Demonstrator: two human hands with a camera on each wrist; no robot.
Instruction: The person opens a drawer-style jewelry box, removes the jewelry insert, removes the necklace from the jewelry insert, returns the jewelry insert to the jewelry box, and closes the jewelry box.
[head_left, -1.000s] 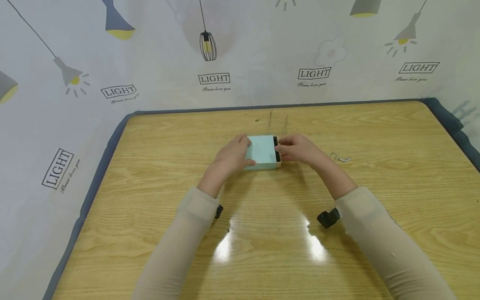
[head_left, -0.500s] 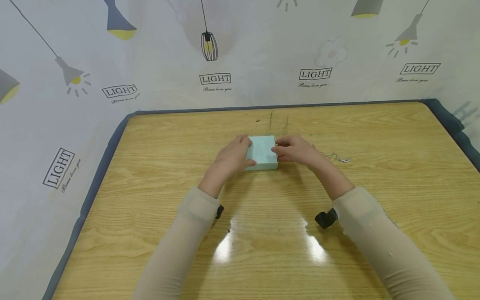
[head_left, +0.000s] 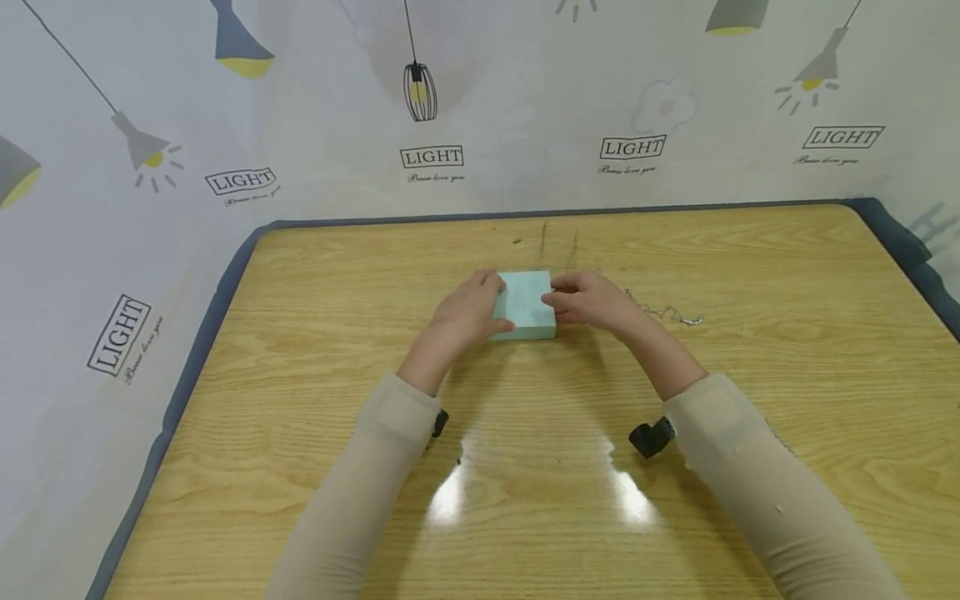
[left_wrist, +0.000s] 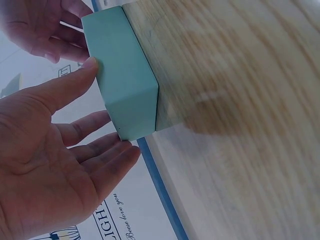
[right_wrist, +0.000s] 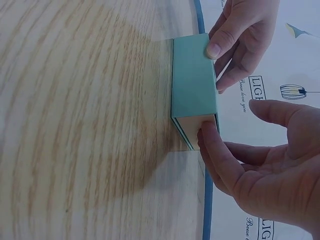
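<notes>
A pale mint-green drawer box (head_left: 527, 302) lies flat on the wooden table, its inner tray pushed in flush with the sleeve. My left hand (head_left: 467, 312) grips its left part, thumb at the near edge and fingers at the far side. At the right end is my right hand (head_left: 592, 298); in the right wrist view its fingertips (right_wrist: 209, 131) press the tray's cream end face (right_wrist: 196, 129). The right thumb (right_wrist: 270, 111) stands off the box. Whatever lies in the tray is hidden.
A thin silvery chain (head_left: 667, 313) lies on the table (head_left: 540, 500) just right of my right hand. Small black wrist cameras (head_left: 651, 437) show at the cuffs. A printed wall covering (head_left: 525, 108) rises behind the table's far edge.
My right hand has moved slightly left, sliding the tray into the sleeve; its dark inside no longer shows. My left hand has kept its hold, and more of the chain shows.
</notes>
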